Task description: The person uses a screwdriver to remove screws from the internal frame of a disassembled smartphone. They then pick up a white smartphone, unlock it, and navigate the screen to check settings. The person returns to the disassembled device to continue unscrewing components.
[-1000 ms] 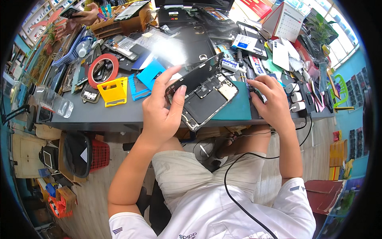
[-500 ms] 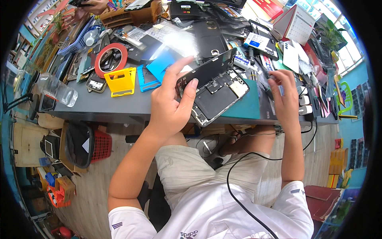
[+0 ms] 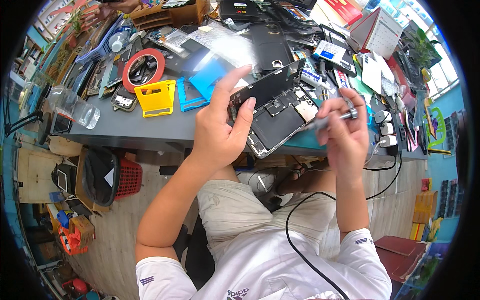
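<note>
My left hand is closed on an opened smartphone, thumb inside against its raised dark screen and fingers behind. The screen stands up at an angle from the body, so the battery and circuit parts show. The phone is tilted over the front edge of the desk. My right hand is closed around a slim grey screwdriver. Its blurred tip end points left at the phone's right edge; whether it touches cannot be made out.
A yellow phone stand, a blue stand and a red tape roll lie left on the grey desk. White plugs sit at right. A black cable crosses my lap. Someone's hand shows at upper left.
My right hand has moved left and toward the phone, bringing the screwdriver to its right edge. My left hand still holds the phone, nearly in place.
</note>
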Available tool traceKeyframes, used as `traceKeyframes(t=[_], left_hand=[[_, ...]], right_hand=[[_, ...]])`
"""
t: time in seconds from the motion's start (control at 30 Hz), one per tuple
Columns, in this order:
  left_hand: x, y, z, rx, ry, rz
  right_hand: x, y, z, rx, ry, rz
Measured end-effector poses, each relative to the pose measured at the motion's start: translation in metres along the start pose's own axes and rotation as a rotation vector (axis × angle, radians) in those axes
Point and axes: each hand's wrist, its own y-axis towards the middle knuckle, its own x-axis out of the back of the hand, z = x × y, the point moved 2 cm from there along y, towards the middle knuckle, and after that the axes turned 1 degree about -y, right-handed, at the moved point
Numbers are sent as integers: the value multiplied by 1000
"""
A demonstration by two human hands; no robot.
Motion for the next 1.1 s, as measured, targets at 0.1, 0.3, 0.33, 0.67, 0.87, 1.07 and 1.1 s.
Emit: traceKeyframes(t=[0.1,0.3,0.33,0.67,0.87,1.07,1.1], left_hand=[[0,0,-3,-24,33,11],[5,5,-12,-90,164,122],[5,5,-9,-105,160,118],[6,5,-15,-64,216,163],[4,5,-14,-52,162,147],[5,5,-14,-60,176,149],[5,5,-14,-63,173,146]], right_hand=[[-14,-10,-11,-32,-68,147],[-29,-4,-12,-26,-157,276],[-31,-3,-13,-47,-168,286],[-23,-7,-21,-25,-218,291],[-24,-6,-19,-38,-196,295],[-22,-7,-19,-39,-194,289],[-23,-7,-19,-40,-191,286]])
